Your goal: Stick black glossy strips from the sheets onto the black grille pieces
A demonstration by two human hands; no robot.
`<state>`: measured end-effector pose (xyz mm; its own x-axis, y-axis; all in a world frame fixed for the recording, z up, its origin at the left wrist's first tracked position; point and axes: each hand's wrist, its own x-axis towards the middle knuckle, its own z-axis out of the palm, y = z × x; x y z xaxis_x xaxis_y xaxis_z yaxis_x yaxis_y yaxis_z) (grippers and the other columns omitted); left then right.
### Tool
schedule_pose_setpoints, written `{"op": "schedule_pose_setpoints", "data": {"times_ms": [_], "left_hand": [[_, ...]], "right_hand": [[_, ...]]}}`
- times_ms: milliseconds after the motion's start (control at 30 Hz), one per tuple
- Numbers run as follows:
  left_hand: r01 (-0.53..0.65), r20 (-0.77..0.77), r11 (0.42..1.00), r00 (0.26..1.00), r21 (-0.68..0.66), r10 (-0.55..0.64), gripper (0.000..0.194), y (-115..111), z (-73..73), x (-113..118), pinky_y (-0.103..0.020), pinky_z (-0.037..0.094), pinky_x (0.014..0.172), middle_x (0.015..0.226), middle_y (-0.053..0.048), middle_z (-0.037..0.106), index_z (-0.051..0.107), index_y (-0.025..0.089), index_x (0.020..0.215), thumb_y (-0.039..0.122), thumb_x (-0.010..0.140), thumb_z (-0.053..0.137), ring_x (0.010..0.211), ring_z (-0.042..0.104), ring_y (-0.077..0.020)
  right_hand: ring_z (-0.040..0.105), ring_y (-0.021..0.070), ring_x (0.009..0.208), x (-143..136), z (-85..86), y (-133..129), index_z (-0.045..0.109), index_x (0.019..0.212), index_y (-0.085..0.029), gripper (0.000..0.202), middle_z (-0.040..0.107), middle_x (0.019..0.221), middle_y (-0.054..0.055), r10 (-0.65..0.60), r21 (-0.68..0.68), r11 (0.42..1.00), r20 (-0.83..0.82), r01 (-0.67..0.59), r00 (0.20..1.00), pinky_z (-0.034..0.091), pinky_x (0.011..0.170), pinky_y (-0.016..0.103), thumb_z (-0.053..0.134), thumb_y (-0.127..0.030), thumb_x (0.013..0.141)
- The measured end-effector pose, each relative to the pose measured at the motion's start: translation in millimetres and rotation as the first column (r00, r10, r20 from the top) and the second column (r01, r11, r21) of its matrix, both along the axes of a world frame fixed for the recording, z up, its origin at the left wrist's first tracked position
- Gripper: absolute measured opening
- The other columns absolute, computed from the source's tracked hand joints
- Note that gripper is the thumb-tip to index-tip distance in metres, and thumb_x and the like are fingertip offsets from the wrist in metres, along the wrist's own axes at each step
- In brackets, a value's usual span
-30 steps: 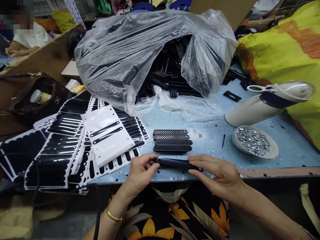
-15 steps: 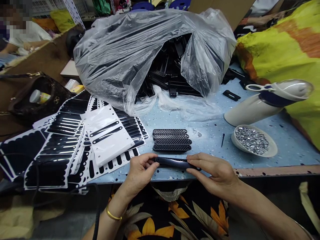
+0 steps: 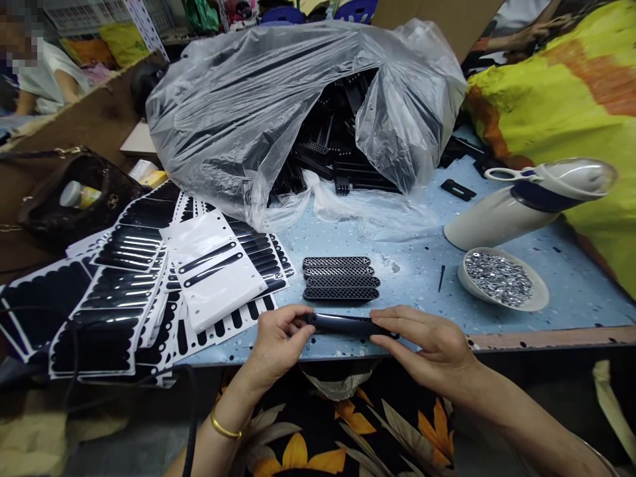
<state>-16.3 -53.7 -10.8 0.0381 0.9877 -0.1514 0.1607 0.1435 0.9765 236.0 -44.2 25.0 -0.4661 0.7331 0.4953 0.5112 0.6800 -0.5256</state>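
Between my two hands, at the front edge of the blue table, is a long narrow black plastic piece (image 3: 342, 324) with a glossy black sticker strip on its upper side. My left hand (image 3: 281, 338) pinches its left end between thumb and fingers. The right end is gripped by my right hand (image 3: 427, 338), fingers above and thumb below. Just beyond lies a row of several black pieces with a lattice pattern (image 3: 340, 278). Left of them, sheets of glossy black stickers (image 3: 112, 311) are spread out, with a white sheet (image 3: 223, 278) bearing two strips on top.
A large clear plastic bag (image 3: 238, 112) full of black plastic parts fills the back. At right stand a bowl of small shiny metal pieces (image 3: 541, 295) and a white flask (image 3: 489, 218). A brown handbag (image 3: 99, 192) is at left. A person (image 3: 50, 73) sits beyond the partition.
The glossy strip on the held piece looks straighter and catches the light differently. Both hands keep nearly the same place. At upper left, the other person's arms have shifted.
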Motion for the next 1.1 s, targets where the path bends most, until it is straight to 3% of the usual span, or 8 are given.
{"op": "schedule_pose_setpoints", "data": {"times_ms": [1100], "left_hand": [[-0.002,0.001,1.0,1.0,-0.014,0.002,0.027,0.1,1.7,-0.5,-0.019,0.045,0.047,0.064,-0.004,0.07,0.081,0.012,0.094,0.022,0.072,0.07,0.05,0.057,-0.0109]], "right_hand": [[0.076,0.0239,0.081,1.4,-0.6,3.0,0.073,0.103,-0.023,0.019,0.078,0.09,0.008,0.02,-0.004,1.0,0.05,-0.019,0.999,0.065,0.07,0.036,0.063,-0.012,0.091]]}}
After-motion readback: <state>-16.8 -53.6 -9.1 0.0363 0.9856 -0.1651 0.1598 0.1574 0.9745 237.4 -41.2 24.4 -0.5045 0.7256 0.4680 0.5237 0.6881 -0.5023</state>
